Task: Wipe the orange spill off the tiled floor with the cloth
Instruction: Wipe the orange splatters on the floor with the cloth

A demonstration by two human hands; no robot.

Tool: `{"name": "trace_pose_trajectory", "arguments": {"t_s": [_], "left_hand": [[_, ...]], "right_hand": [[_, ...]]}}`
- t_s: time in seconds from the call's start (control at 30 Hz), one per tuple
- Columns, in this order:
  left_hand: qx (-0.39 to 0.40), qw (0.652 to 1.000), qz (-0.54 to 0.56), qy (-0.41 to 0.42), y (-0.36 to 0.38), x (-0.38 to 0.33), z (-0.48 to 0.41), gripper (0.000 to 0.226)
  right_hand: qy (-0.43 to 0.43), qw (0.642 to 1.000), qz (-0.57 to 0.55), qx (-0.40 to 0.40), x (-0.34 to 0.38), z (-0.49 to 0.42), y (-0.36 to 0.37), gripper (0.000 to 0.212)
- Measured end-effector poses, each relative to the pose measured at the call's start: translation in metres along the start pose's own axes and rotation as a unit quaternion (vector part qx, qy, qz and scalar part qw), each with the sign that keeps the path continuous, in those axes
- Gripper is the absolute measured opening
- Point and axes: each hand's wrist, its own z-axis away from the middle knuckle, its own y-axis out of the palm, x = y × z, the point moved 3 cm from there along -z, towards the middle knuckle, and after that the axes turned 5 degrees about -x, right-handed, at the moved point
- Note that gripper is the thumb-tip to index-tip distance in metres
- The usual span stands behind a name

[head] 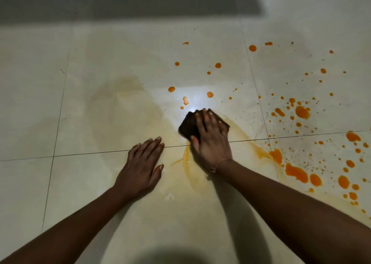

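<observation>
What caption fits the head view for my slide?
Right hand presses a dark cloth onto smeared orange spill; left hand braces flat on the tiled floor.

The scene was viewed by one head-worn wide-angle camera, aimed forward and steeply down at the tiled floor [100, 183], held close, within arm's reach.

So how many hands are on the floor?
2. The left hand lies flat on the bare tile; the right hand presses the cloth beside the orange spill.
</observation>
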Motion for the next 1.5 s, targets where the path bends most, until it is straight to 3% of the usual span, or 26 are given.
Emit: {"name": "trace_pose_trajectory", "arguments": {"t_s": [0.1,0.2,0.23,0.3,0.37,0.4,0.47,0.53,0.57,0.6,0.67,0.73,0.77,0.87,0.9,0.97,1.03,1.13,1.2,1.27,1.33,1.37,1.4,1.5], "left_hand": [[-0.033,0.994,0.092,-0.040,-0.007,0.002,-0.002,0.057],[-0.070,0.993,0.065,-0.071,-0.019,0.009,-0.006,0.052],[-0.077,0.992,0.048,-0.090,-0.021,0.015,-0.008,0.051],[-0.093,0.985,0.037,-0.137,-0.021,0.031,-0.011,0.051],[-0.096,0.983,0.031,-0.155,-0.016,0.041,-0.014,0.051],[-0.094,0.983,0.023,-0.154,-0.014,0.043,-0.016,0.050],[-0.087,0.985,0.011,-0.152,-0.012,0.040,-0.017,0.050],[-0.078,0.984,0.007,-0.160,-0.016,0.038,-0.016,0.050],[-0.075,0.984,0.001,-0.163,-0.017,0.037,-0.015,0.050],[-0.070,0.984,-0.003,-0.164,-0.017,0.037,-0.015,0.051],[-0.072,0.984,-0.006,-0.166,-0.017,0.036,-0.017,0.051],[-0.085,0.983,-0.006,-0.164,-0.015,0.037,-0.016,0.050],[-0.090,0.983,-0.005,-0.162,-0.014,0.037,-0.015,0.050],[-0.095,0.983,0.004,-0.154,-0.013,0.039,-0.015,0.049],[-0.092,0.984,0.005,-0.154,-0.014,0.038,-0.015,0.049],[-0.086,0.984,0.001,-0.159,-0.015,0.037,-0.014,0.049],[-0.079,0.983,-0.007,-0.166,-0.016,0.036,-0.015,0.050],[-0.084,0.982,-0.013,-0.166,-0.014,0.037,-0.015,0.050],[-0.089,0.982,-0.014,-0.164,-0.012,0.039,-0.015,0.050],[-0.087,0.983,-0.013,-0.162,-0.012,0.040,-0.015,0.049],[-0.079,0.983,-0.014,-0.164,-0.013,0.039,-0.014,0.050],[-0.076,0.983,-0.017,-0.165,-0.014,0.039,-0.014,0.050],[-0.074,0.983,-0.019,-0.165,-0.014,0.038,-0.015,0.050],[-0.078,0.983,-0.023,-0.164,-0.013,0.038,-0.014,0.051]], "right_hand": [[-0.141,0.988,-0.027,0.060,0.035,0.073,0.011,0.073],[-0.206,0.973,-0.033,0.095,-0.012,0.124,-0.010,0.077],[-0.188,0.979,-0.022,0.080,-0.032,0.106,-0.011,0.078],[-0.072,0.997,-0.023,0.016,-0.041,0.033,-0.012,0.075],[-0.001,0.999,-0.037,-0.027,0.000,-0.024,-0.005,0.073],[-0.018,0.999,-0.037,-0.029,0.028,-0.024,0.006,0.073],[-0.146,0.988,-0.029,0.041,0.064,0.031,0.025,0.073],[-0.232,0.966,-0.027,0.108,0.040,0.101,0.008,0.076],[-0.242,0.964,-0.036,0.104,0.011,0.110,-0.005,0.078],[-0.225,0.971,-0.031,0.078,-0.020,0.100,-0.014,0.078],[-0.086,0.996,-0.015,0.029,-0.059,0.034,-0.024,0.074],[0.031,0.999,-0.020,-0.025,-0.037,-0.041,-0.020,0.072],[0.025,0.999,-0.020,-0.043,-0.006,-0.054,-0.010,0.072],[-0.161,0.986,-0.021,0.025,0.071,0.022,0.023,0.073],[-0.226,0.972,-0.027,0.057,0.069,0.065,0.022,0.074],[-0.276,0.955,-0.034,0.102,0.026,0.105,0.000,0.077],[-0.211,0.975,-0.029,0.061,-0.020,0.067,-0.009,0.074],[-0.001,1.000,-0.022,-0.021,-0.005,-0.049,-0.011,0.072],[-0.022,0.999,-0.012,-0.024,0.045,-0.051,0.009,0.074],[-0.160,0.986,-0.012,0.037,0.068,0.019,0.022,0.073],[-0.244,0.965,-0.016,0.100,0.041,0.091,0.007,0.077],[-0.255,0.963,-0.022,0.089,0.017,0.096,-0.004,0.079],[-0.235,0.969,-0.018,0.074,-0.004,0.083,-0.007,0.079],[-0.046,0.999,-0.011,0.002,-0.006,-0.026,-0.009,0.073]]}}
